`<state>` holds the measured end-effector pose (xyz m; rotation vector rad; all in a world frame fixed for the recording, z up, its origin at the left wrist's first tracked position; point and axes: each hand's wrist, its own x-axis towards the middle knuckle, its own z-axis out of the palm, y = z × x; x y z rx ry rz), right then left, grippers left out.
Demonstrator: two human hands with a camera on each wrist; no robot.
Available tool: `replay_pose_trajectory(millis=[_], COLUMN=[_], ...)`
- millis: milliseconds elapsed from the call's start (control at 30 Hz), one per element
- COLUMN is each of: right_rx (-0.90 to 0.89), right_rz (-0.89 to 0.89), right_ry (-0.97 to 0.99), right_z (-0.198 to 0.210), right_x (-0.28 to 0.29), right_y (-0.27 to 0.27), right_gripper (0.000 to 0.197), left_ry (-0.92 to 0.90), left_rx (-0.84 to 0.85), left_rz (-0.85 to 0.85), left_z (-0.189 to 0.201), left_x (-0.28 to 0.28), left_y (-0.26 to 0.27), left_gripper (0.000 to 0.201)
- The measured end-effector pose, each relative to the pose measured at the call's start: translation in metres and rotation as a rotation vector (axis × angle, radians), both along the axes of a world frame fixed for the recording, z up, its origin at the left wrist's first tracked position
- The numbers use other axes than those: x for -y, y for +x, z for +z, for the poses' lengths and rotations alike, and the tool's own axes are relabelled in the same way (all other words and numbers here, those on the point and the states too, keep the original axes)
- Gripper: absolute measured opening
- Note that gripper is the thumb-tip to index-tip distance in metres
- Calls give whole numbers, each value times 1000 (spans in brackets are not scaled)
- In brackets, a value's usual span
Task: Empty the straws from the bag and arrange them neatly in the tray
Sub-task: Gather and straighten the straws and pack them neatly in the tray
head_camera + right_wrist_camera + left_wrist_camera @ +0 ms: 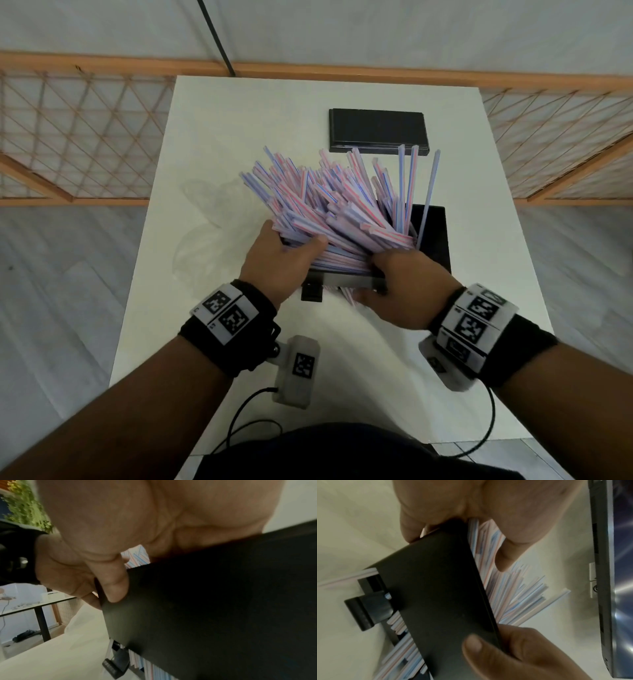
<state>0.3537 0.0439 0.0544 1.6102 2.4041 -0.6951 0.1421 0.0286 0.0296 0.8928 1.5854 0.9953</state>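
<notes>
A big fan of pink-and-blue striped straws (329, 205) sticks out of a black tray (431, 236) in the middle of the white table, splayed and uneven toward the far side. My left hand (294, 240) grips the bundle at the tray's near left corner, thumb (505, 555) lying on the straws (513, 595). My right hand (380, 274) pinches the tray's near wall (436, 588), thumb (116, 585) pressed on its outside face (205, 601). A few straw ends (154, 669) poke out below that wall by a black latch (366, 608). The clear bag (205, 219) lies flat to the left.
A black lid (376, 130) lies flat at the far side of the table (239, 113). A wooden lattice fence (75, 137) runs behind and beside the table. Cables (246, 428) hang off the near edge by my wrists.
</notes>
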Motion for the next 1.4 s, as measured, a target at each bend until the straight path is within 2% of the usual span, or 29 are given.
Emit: replay_pose_trajectory(millis=[100, 167, 300, 400, 500, 633, 733, 800, 933, 1000, 1100, 1233, 1400], right_rx=[118, 124, 139, 176, 193, 187, 133, 83, 73, 47, 3, -47, -175], right_rz=[-3, 2, 8, 6, 44, 0, -5, -10, -3, 1, 2, 33, 55], right_ry=[-40, -83, -106, -129, -105, -158, -240, -210, -171, -183, -196, -209, -230], right_z=[-3, -4, -1, 1, 1, 3, 6, 8, 1, -3, -3, -2, -1], right_x=[-11, -17, -27, -28, -27, -29, -32, -34, -35, -36, -37, -38, -41], right_y=[-9, -15, -24, -32, -39, -44, -49, -52, -53, -54, -56, -61, -58], right_gripper=[58, 68, 49, 51, 55, 46, 42, 44, 69, 75, 71, 82, 73], left_ry=[-6, 2, 73, 97, 102, 80, 89, 96, 134, 168, 179, 162, 199], left_rx=[28, 27, 26, -5, 38, 53, 86, 106, 100, 109, 117, 118, 160], left_rz=[25, 38, 81, 95, 98, 131, 124, 135, 167, 205, 213, 197, 206], left_z=[-8, -11, -12, -14, -15, -19, -19, -16, -10, -7, 0, 7, 14], left_x=[-1, -2, -2, -3, -7, -9, -10, -10, -9, -10, -11, -10, -9], left_y=[2, 3, 3, 4, 7, 8, 9, 10, 10, 9, 8, 10, 12], left_gripper=[74, 71, 65, 65, 67, 65, 68, 65, 70, 72, 71, 67, 57])
